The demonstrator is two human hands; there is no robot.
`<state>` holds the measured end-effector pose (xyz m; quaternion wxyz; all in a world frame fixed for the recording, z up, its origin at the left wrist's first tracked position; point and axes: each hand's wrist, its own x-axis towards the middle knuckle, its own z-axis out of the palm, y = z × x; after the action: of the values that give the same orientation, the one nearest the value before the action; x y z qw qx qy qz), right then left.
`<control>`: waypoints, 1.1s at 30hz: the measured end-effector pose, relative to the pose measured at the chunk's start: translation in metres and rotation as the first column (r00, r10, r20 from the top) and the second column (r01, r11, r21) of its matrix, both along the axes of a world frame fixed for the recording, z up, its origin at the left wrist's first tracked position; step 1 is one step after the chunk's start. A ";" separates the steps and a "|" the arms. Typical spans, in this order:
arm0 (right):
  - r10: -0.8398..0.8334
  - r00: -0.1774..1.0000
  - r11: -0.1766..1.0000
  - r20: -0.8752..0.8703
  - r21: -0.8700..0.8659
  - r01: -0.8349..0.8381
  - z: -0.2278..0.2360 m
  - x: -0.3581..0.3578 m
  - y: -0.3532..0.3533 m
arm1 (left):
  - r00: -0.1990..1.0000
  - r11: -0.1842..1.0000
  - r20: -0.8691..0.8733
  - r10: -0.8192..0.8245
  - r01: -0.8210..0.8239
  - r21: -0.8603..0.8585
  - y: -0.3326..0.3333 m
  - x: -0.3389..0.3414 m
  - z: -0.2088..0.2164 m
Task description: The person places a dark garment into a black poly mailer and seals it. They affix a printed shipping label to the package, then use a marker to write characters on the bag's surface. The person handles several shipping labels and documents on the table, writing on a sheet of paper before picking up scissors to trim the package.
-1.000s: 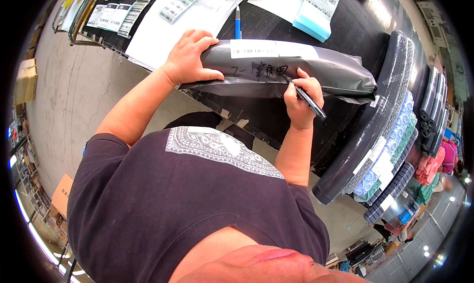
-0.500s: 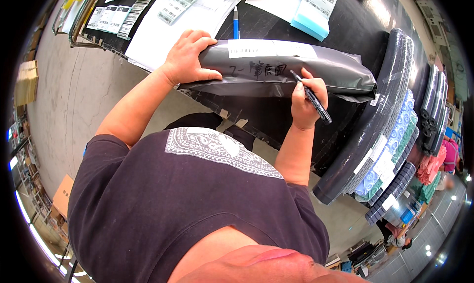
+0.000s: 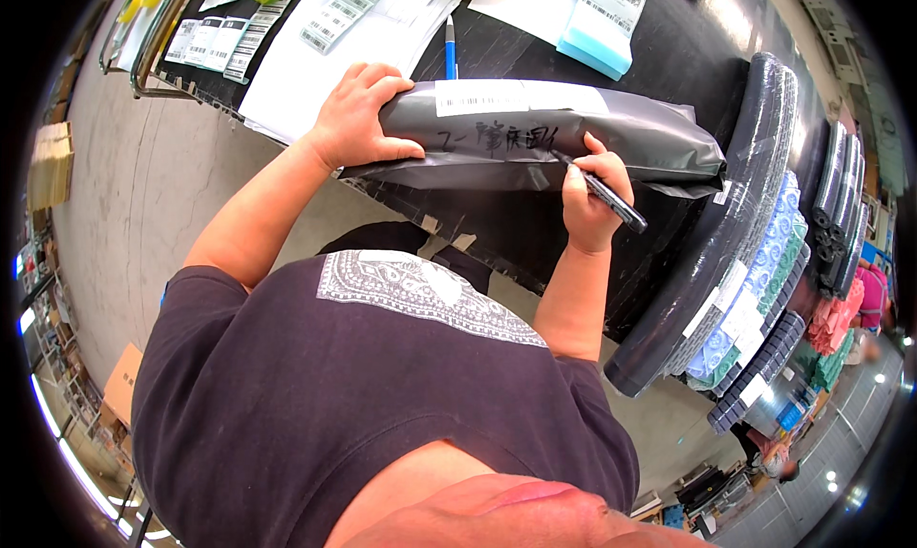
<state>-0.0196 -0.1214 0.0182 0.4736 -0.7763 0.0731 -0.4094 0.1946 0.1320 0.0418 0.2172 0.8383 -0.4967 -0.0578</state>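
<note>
A long dark grey plastic mailer parcel [image 3: 659, 132] lies across the table's near edge, with a white label [image 3: 564, 97] along its upper side and black handwriting below it. My left hand [image 3: 361, 118] grips the parcel's left end, thumb on the front face and fingers over the top. In my right hand [image 3: 594, 199] is a black marker pen [image 3: 611, 204], its tip at the right end of the handwriting.
Behind the parcel on the black table [image 3: 516, 46] are a blue pen [image 3: 451, 49], papers with barcode labels [image 3: 349, 8] and a stack of pale blue label sheets [image 3: 597, 42]. Large plastic-wrapped rolls [image 3: 702, 233] and folded patterned fabrics stand at the right. A metal wire rack [image 3: 143, 65] sits at the left.
More black strokes stand at the right end of the writing. The marker tip has moved slightly down and left. My left hand keeps its hold on the parcel.
</note>
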 end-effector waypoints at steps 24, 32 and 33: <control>-0.035 0.998 0.996 0.049 -0.086 0.039 0.000 0.003 -0.006 | 1.000 1.000 0.025 -0.009 0.009 -0.011 0.000 0.000 -0.001; -0.015 0.999 0.992 0.030 -0.128 0.018 0.001 0.000 -0.007 | 1.000 1.000 0.025 -0.001 0.001 0.001 0.000 -0.002 -0.001; 0.002 0.999 0.994 0.033 -0.108 0.001 -0.001 -0.001 -0.009 | 1.000 1.000 0.027 0.000 0.000 0.002 0.001 -0.002 -0.001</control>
<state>-0.0204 -0.1300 0.0175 0.4321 -0.7940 0.0429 -0.4254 0.1925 0.1331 0.0413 0.2098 0.8393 -0.4994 -0.0467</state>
